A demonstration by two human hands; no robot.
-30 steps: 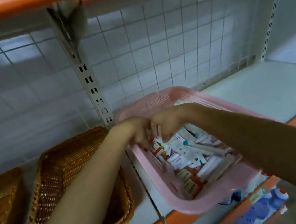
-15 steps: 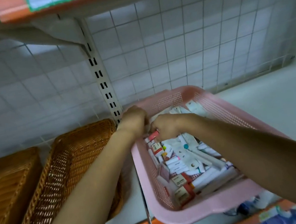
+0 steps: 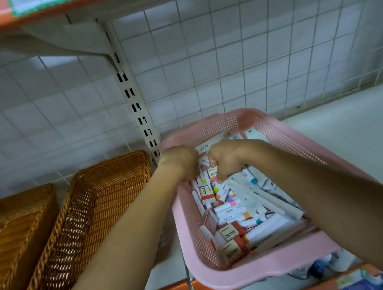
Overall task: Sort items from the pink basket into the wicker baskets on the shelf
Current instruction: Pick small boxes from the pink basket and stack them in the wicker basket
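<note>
1. Now my right hand (image 3: pixel 227 160) pinches a small box (image 3: pixel 213 174) inside the pink basket (image 3: pixel 266 271).
2. My left hand (image 3: pixel 180 162) curls beside it; what it grasps I cannot tell.
3. Two wicker baskets (image 3: pixel 92 221) sit leftward on the shelf (image 3: pixel 358 139).

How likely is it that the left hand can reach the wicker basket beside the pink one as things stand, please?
Probably yes. The left hand is curled at the pink basket's left edge, and that wicker basket lies open-topped just to its left, with nothing visible between them.
</note>
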